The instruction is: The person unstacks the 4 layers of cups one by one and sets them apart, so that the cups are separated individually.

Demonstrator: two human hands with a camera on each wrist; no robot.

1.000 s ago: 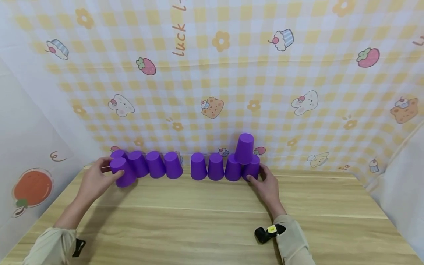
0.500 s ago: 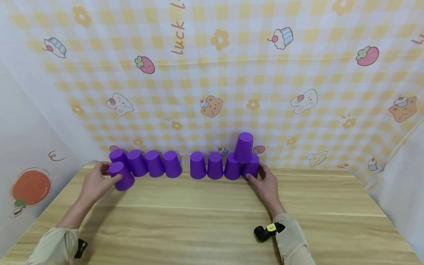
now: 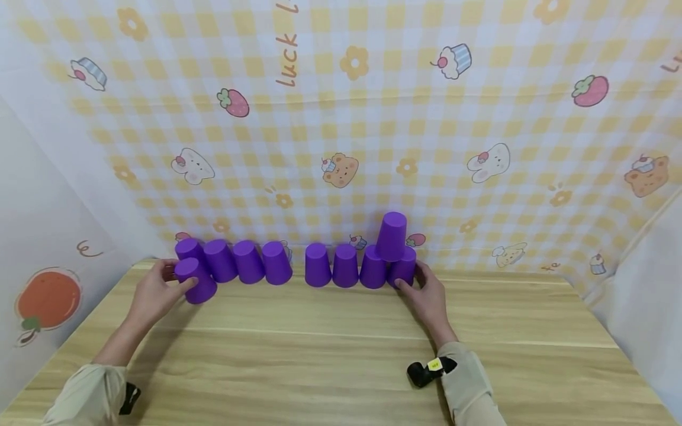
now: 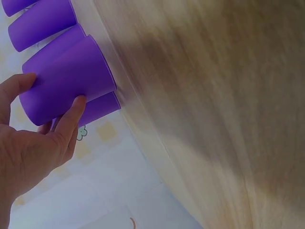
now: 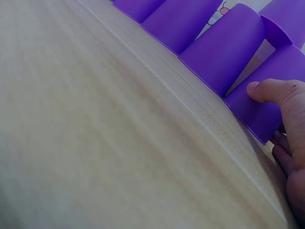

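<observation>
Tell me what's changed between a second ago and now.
The left hand has brought its held cup slightly down the head view, showing more of the cup behind. Neither hand let go or took a new hold. The right hand still holds the rightmost cup; the top cup and other cups stayed put.

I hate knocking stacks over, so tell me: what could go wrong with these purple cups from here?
The raised cup bridges two cups; it might topple if the right hand shifts the end cup underneath. The left hand holds a front cup close to the back cup, so moving it could knock that one.
</observation>
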